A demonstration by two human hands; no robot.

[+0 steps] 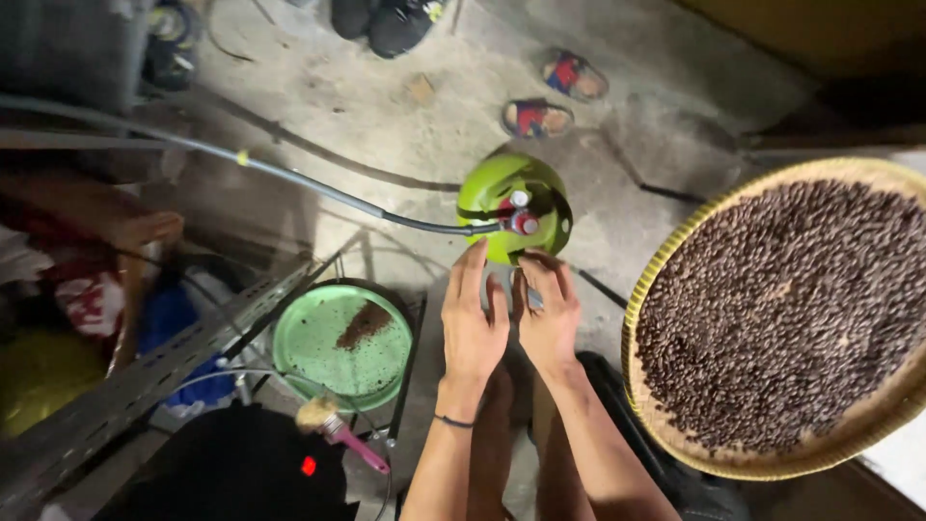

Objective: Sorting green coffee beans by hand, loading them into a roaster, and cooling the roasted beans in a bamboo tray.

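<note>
on a rough concrete floor, a small green gas cylinder (514,207) stands upright, seen from above, with a red and white valve fitting on its top and a grey hose (289,178) running away from that fitting toward the upper left. both hands reach out side by side just below the cylinder. the left hand (473,323) is flat, fingers straight and held together, gripping nothing, its fingertips close to the cylinder's near edge. the right hand (548,314) is slightly curled, fingertips at the cylinder's lower rim; whether it pinches something small there i cannot tell. a thin dark band circles the left wrist.

to the left of the hands sits a round green lid or plate (342,342) with a small heap of brown powder on it. below it lies a brush (338,425) with a pink handle and pale bristles, next to a black object with a red light. to the right, a wide woven basket tray (666,280) holds a thick layer of dark roasted coffee beans (781,309). two sandals (555,96) lie on the floor beyond the cylinder, well apart from it.
</note>
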